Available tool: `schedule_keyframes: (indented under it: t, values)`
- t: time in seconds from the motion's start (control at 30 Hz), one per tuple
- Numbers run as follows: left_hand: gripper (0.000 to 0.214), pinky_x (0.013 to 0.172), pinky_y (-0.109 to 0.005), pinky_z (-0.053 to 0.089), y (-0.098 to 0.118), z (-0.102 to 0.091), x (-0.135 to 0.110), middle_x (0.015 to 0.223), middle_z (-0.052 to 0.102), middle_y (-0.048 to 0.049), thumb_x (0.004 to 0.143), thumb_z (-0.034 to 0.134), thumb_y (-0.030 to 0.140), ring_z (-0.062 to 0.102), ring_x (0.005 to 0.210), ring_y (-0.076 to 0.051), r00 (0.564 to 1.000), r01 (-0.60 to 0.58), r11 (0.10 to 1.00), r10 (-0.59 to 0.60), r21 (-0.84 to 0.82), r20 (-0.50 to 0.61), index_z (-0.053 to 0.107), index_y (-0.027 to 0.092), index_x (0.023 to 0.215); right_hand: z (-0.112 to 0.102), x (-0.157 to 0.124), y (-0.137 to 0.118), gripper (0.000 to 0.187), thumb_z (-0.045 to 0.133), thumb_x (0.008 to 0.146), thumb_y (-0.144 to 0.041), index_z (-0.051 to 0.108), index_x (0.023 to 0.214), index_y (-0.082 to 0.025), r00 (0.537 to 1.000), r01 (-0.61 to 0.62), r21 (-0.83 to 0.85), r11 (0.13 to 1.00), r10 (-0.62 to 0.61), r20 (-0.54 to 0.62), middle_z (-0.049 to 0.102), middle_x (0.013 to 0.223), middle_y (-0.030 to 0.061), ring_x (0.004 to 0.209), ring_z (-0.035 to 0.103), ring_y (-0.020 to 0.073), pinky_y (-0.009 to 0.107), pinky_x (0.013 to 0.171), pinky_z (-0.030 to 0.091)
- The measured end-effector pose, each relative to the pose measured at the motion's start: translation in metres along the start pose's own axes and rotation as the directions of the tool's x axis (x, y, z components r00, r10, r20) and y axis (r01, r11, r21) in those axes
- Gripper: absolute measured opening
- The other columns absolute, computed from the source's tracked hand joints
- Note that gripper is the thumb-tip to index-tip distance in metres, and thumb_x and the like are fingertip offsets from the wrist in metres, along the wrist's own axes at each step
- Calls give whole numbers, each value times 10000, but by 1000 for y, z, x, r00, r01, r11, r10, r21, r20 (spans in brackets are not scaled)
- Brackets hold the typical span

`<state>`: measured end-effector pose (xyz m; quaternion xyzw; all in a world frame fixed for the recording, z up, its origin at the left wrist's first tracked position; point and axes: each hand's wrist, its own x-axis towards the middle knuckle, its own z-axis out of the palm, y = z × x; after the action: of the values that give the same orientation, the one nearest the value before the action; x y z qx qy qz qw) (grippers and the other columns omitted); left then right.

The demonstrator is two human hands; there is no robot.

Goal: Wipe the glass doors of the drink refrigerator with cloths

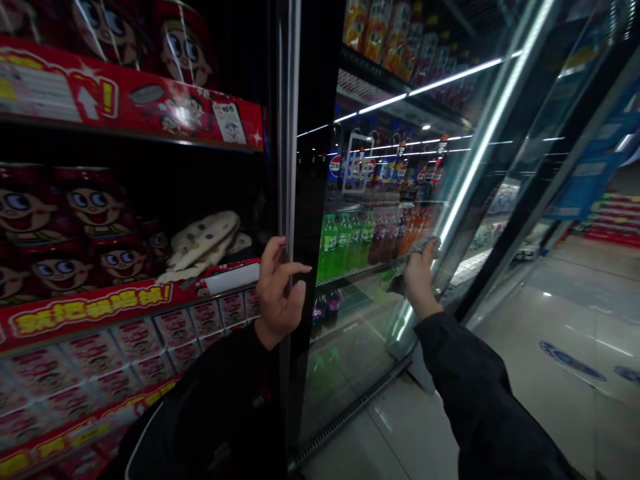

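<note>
My left hand (281, 297) is at the vertical metal edge of a glass fridge door (360, 373). Its fingers curl loosely about that edge, with thumb and forefinger on the glass side. My right hand (419, 275), farther to the right, presses a crumpled grey cloth (397, 283) to the glass; the hand covers part of it. Through the door I see green drink bottles (345, 243), orange bottles (417, 223) and cola bottles (385, 167) on racks.
Left of the door, a shelf holds red cans (100, 207) with cartoon faces and a pale spotted cloth item (205, 243). Small boxed packs (175, 330) are stacked below. Shiny floor tiles (540, 387) extend to the right, with round blue floor stickers (573, 360).
</note>
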<state>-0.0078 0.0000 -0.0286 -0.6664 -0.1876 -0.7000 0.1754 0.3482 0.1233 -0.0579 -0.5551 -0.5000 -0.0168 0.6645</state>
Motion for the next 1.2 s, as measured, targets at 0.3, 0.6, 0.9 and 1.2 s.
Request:
schedule_keyframes:
  t: [0.3, 0.6, 0.9, 1.2]
  values:
    - [591, 1223, -539, 565, 9, 4, -2, 1606, 580, -95, 1148, 324, 566, 627, 1474, -300, 993, 106, 993, -108, -48, -38, 809, 230, 1123, 44, -187, -128, 696, 406, 1134, -357, 220, 1804, -371, 875, 469, 59, 881, -473, 105, 131, 1918, 100, 1784, 160, 360, 796, 1380, 204]
    - [653, 1275, -533, 512, 7, -3, 0, 1597, 588, -84, 1141, 295, 600, 618, 1469, -303, 983, 179, 971, -182, -156, -4, 816, 280, 1374, 65, -260, -122, 638, 685, 953, -203, 652, 1577, -327, 616, 784, -1, 621, -778, 124, 461, 1796, 90, 1759, 232, 422, 837, 1383, 206]
    - [574, 1271, -498, 503, 3, 2, -3, 1628, 547, -54, 1137, 342, 540, 625, 1458, -298, 995, 95, 995, -96, -44, -21, 760, 321, 1464, 30, -155, -40, 460, 684, 961, -219, 787, 1394, -337, 428, 900, 34, 435, -894, 134, 667, 1632, 74, 1591, 563, 354, 658, 1366, 419]
    - [523, 1306, -489, 467, 0, 4, -4, 1654, 550, -6, 1138, 365, 457, 566, 1518, -288, 997, 59, 998, -59, -15, -45, 734, 341, 1490, -10, -42, 53, 689, 434, 1037, -427, 546, 1656, -145, 975, 219, -163, 962, -207, 86, 394, 1805, 209, 1685, 404, 360, 624, 1367, 363]
